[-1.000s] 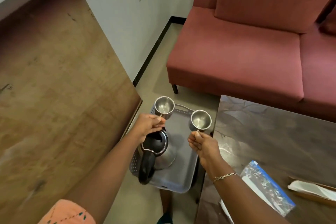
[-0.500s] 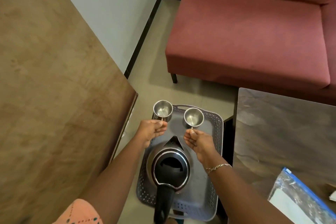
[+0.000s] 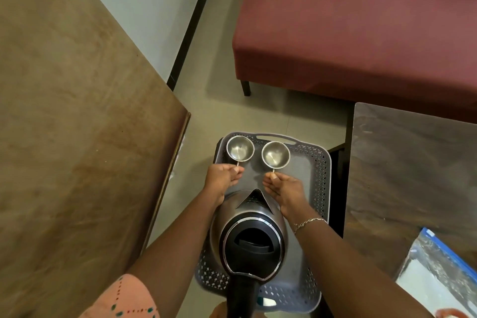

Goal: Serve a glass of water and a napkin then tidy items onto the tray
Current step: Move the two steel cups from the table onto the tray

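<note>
The left hand (image 3: 222,176) and right hand (image 3: 284,189) pinch shiny, seemingly empty steel cups (image 3: 240,148).

No text, label, brand, number or sign can be read anywhere in the scene. The mottled face of the blue-edged plastic packet (image 3: 438,268), lying on the counter (image 3: 413,162) at the near right, is too blurred to make out any print.
</note>
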`<state>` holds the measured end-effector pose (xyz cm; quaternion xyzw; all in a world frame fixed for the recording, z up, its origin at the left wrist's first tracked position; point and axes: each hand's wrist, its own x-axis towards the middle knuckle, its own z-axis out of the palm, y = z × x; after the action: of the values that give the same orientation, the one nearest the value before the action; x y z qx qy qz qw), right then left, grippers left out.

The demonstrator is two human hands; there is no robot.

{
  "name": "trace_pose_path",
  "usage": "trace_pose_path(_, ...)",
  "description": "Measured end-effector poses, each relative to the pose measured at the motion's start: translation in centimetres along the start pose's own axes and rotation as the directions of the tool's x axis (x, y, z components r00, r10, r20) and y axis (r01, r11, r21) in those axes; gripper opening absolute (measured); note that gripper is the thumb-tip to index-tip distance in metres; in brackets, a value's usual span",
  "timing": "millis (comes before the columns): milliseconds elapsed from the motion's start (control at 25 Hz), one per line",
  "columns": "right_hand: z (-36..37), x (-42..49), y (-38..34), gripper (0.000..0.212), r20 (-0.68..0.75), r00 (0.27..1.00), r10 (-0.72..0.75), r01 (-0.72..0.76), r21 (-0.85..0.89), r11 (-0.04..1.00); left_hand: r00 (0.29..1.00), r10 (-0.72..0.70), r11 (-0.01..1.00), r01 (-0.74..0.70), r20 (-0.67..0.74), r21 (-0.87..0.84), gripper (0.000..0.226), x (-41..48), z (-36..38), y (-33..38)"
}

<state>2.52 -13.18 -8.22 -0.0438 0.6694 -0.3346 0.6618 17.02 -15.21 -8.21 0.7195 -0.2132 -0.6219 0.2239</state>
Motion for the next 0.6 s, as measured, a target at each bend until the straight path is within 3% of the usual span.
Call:
trace_pose_path(200,-0.3,0.9,0.7,0.024,0.018,1.000,0.009,-0.008,-0.079,0.997,0.999,-0.029,0.999,0.030,-0.046,0.030,0.014,0.8,0.8,0.0)
trace_pose_path(440,-0.8,0.2,-0.7,0.028,0.057,0.997,0.050,-0.040,-0.160,0.986,0.991,-0.114,0.991,0.118,-0.066,0.060,0.024,-0.3,0.3,0.7)
trace_pose_path(600,-3.2,-1.8,-2.6,0.032,0.063,0.998,-0.010,0.024,-0.222,0.975,0.986,-0.127,0.992,0.129,-0.108,0.013,0.012,-3.9,-1.4,1.5)
